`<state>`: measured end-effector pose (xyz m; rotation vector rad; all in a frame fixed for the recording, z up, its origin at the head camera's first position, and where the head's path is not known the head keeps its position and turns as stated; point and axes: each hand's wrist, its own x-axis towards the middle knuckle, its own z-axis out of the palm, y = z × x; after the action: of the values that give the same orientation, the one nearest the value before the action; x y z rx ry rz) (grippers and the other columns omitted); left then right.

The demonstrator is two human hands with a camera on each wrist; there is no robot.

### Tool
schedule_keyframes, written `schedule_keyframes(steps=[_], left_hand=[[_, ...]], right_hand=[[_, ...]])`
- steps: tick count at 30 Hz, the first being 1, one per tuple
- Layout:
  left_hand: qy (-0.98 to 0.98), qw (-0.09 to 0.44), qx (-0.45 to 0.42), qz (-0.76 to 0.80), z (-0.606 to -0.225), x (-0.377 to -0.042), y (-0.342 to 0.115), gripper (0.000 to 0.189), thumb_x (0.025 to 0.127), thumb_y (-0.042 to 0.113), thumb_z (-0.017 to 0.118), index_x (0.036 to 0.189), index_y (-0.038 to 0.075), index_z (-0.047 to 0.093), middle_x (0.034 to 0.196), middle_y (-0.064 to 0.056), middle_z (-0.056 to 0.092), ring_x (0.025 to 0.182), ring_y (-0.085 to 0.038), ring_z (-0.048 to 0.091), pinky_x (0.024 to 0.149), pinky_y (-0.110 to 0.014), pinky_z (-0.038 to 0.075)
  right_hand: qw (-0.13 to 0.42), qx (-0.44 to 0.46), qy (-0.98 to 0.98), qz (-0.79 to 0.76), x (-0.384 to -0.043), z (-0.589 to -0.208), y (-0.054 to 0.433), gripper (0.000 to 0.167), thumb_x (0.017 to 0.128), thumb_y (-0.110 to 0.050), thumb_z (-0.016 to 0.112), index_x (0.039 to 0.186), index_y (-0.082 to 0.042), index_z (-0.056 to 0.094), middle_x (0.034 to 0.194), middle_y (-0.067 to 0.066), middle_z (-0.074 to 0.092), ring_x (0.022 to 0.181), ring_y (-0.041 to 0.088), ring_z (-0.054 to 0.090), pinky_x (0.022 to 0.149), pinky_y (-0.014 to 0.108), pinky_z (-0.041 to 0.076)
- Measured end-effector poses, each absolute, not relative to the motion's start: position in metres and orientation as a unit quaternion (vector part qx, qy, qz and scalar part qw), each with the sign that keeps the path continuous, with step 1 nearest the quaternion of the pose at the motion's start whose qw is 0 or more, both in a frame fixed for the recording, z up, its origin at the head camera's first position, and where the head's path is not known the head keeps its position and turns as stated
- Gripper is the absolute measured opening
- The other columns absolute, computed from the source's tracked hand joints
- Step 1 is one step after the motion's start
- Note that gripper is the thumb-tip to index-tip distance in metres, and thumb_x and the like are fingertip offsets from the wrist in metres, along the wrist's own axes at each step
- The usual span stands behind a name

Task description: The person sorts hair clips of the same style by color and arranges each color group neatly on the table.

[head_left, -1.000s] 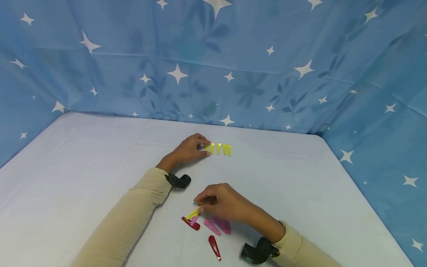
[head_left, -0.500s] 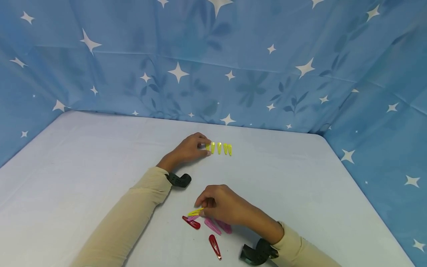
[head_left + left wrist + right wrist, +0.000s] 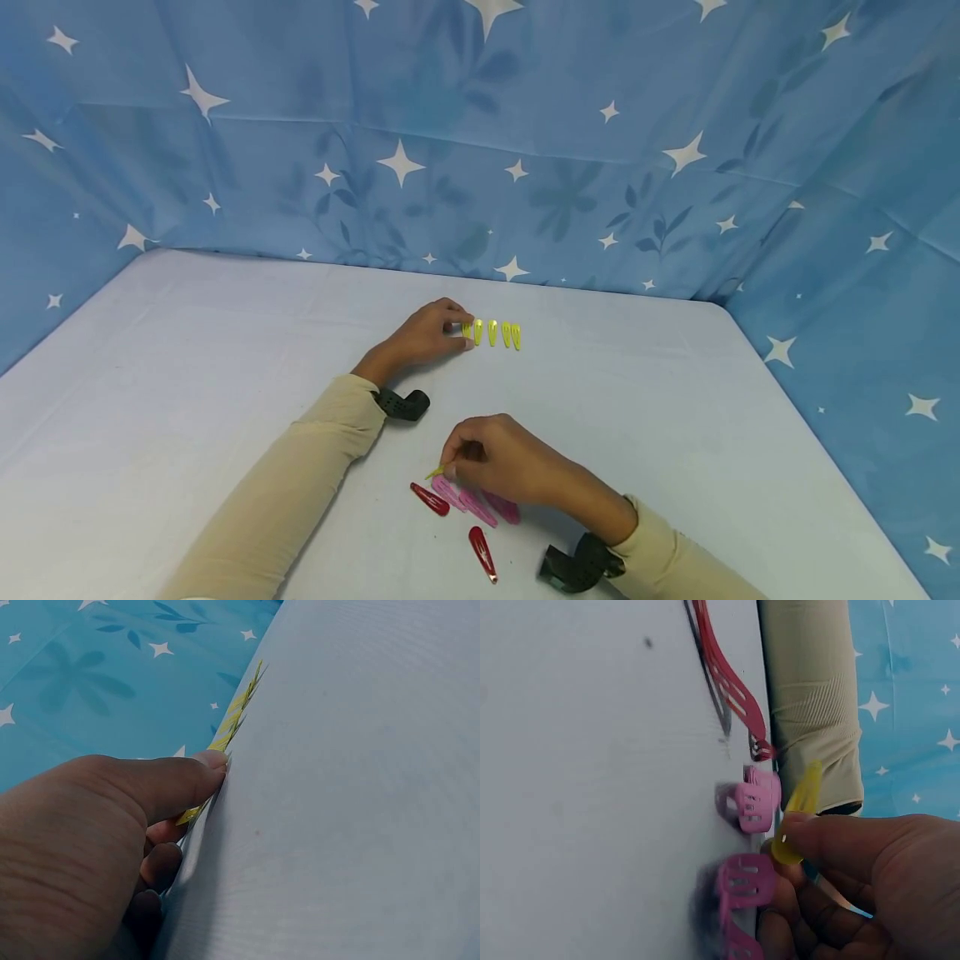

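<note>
Between the thumb and fingers of my right hand (image 3: 498, 457) is a yellow hair clip (image 3: 804, 796), pinched close over the near pile. Pink hair clips (image 3: 477, 507) lie just under that hand, partly covered by it. Beside them are two red hair clips, one to the left (image 3: 430, 498) and one nearer me (image 3: 482, 554). Farther back, my left hand (image 3: 427, 335) holds the leftmost yellow hair clip (image 3: 467, 332) of a row, thumb at its near end and a finger at its far end. Several more yellow hair clips (image 3: 492, 332) continue the row rightward.
A white cloth covers the table (image 3: 637, 433). Behind it and along the sides hangs a blue curtain (image 3: 450, 208) with white stars. Each wrist wears a black camera mount, the left one (image 3: 405, 406) above the cloth and the right one (image 3: 577, 568) near the front.
The yellow clip in my right hand has turned and now shows less. A pink clip has shifted from the left red clip toward the other pink ones. My left hand stays put.
</note>
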<state>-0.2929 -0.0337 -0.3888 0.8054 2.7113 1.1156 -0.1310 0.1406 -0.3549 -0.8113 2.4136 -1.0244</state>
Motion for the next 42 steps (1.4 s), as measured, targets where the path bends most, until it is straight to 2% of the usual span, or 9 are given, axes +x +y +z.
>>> schedule_keyframes(steps=[4, 13, 19, 26, 34, 42], left_hand=[[0.891, 0.052, 0.262, 0.367, -0.388, -0.293, -0.034, 0.047, 0.092, 0.025, 0.070, 0.135, 0.009, 0.062, 0.133, -0.012, 0.055, 0.113, -0.026, 0.057, 0.097, -0.043, 0.047], [0.887, 0.036, 0.274, 0.370, -0.390, -0.292, -0.034, 0.046, 0.091, 0.024, 0.071, 0.133, 0.006, 0.063, 0.130, -0.012, 0.057, 0.110, -0.026, 0.058, 0.095, -0.042, 0.048], [0.885, 0.038, 0.275, 0.374, -0.390, -0.293, -0.035, 0.047, 0.091, 0.023, 0.071, 0.133, 0.006, 0.062, 0.131, -0.013, 0.057, 0.111, -0.026, 0.058, 0.095, -0.042, 0.047], [0.888, 0.043, 0.269, 0.371, -0.389, -0.293, -0.034, 0.046, 0.091, 0.024, 0.071, 0.133, 0.007, 0.063, 0.131, -0.012, 0.056, 0.112, -0.026, 0.058, 0.096, -0.042, 0.047], [0.889, 0.036, 0.277, 0.364, -0.389, -0.293, -0.034, 0.046, 0.091, 0.024, 0.071, 0.133, 0.006, 0.063, 0.130, -0.013, 0.057, 0.111, -0.027, 0.058, 0.096, -0.042, 0.047], [0.892, 0.048, 0.265, 0.363, -0.385, -0.292, -0.033, 0.047, 0.092, 0.025, 0.071, 0.134, 0.008, 0.062, 0.132, -0.012, 0.056, 0.114, -0.027, 0.058, 0.098, -0.043, 0.047]], right_hand=[[0.194, -0.279, 0.863, -0.374, -0.133, -0.354, 0.142, 0.009, 0.094, -0.008, 0.065, 0.092, -0.015, 0.069, 0.089, -0.008, 0.068, 0.080, 0.004, 0.059, 0.075, 0.020, 0.051], [0.169, -0.273, 0.867, -0.381, -0.137, -0.355, 0.145, 0.004, 0.095, -0.013, 0.065, 0.097, -0.014, 0.068, 0.087, -0.008, 0.067, 0.077, 0.007, 0.058, 0.069, 0.021, 0.050], [0.154, -0.267, 0.871, -0.383, -0.139, -0.357, 0.147, 0.014, 0.091, -0.005, 0.067, 0.097, -0.016, 0.073, 0.093, -0.007, 0.068, 0.074, 0.008, 0.055, 0.066, 0.021, 0.048], [0.155, -0.255, 0.851, -0.431, -0.142, -0.359, 0.148, 0.023, 0.091, 0.000, 0.064, 0.108, -0.010, 0.074, 0.097, -0.001, 0.069, 0.084, 0.010, 0.058, 0.077, 0.019, 0.051], [0.151, -0.225, 0.819, -0.505, -0.146, -0.359, 0.151, 0.016, 0.091, -0.002, 0.064, 0.102, -0.005, 0.076, 0.100, 0.007, 0.071, 0.081, 0.013, 0.063, 0.074, 0.022, 0.055], [0.148, -0.209, 0.814, -0.521, -0.150, -0.359, 0.154, 0.027, 0.093, -0.003, 0.063, 0.119, -0.003, 0.070, 0.106, 0.014, 0.069, 0.085, 0.014, 0.063, 0.075, 0.019, 0.054]])
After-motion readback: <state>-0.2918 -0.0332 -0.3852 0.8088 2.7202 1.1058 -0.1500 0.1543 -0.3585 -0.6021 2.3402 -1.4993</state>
